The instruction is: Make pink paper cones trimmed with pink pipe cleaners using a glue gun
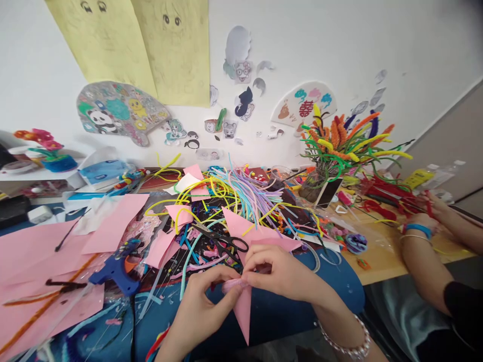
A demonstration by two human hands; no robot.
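Observation:
In front of me is a sheet of pink paper (243,319), gathered at its middle, with a pointed tail hanging down and wider corners spreading above. My left hand (211,299) is closed, its thumb and fingers pinching the gathered waist. From the other side my right hand (279,269) pinches the same spot, fingertips touching the left ones. A small pale pink strip (234,285) shows between the fingers; I cannot tell if it is ribbon or pipe cleaner. Just beyond the paper lie black-handled scissors (222,242), on a heap of loose pipe cleaners (252,193).
A blue glue gun (116,271) rests left of my hands. Pink sheets (37,261) cover the left side. At the back right stands a vase of pipe-cleaner flowers (339,141) behind a phone (329,192). Another person's hands (422,221) work with red pipe cleaners (392,196) at right.

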